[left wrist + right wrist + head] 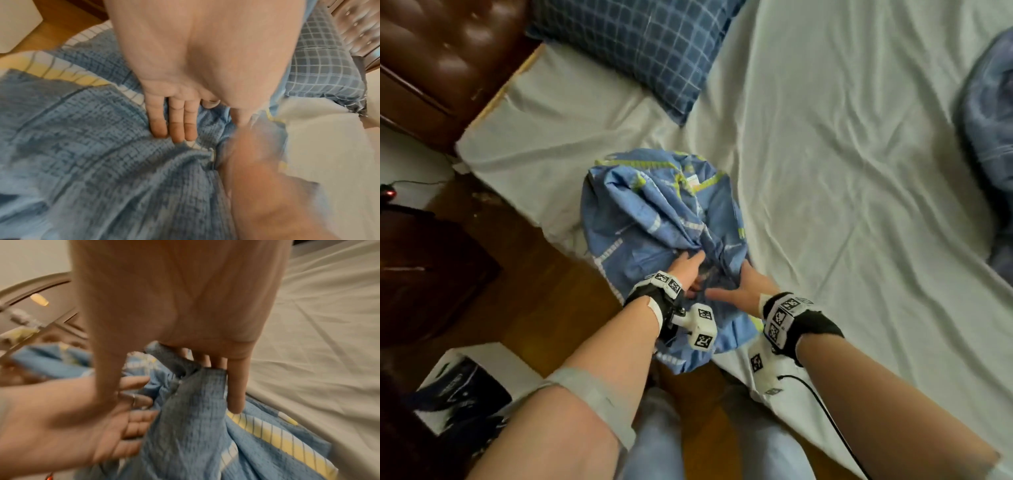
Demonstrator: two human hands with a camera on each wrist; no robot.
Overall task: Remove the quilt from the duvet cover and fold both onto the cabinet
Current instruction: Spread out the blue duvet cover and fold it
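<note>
The light-blue duvet cover with yellow and white stripes lies bunched at the near edge of the bed, one part hanging over the side. My left hand lies on it, and its straight fingers press the cloth. My right hand is beside it. Three of its fingers are tucked under a fold of the cover, the little finger lies straight outside, and the thumb is spread away. Those fingertips are hidden. A darker blue bundle of bedding lies at the bed's right edge.
A pale wrinkled sheet covers the mattress. A blue checked pillow lies at the head end by a brown tufted headboard. On the wooden floor to my left stand a dark cabinet and a white box.
</note>
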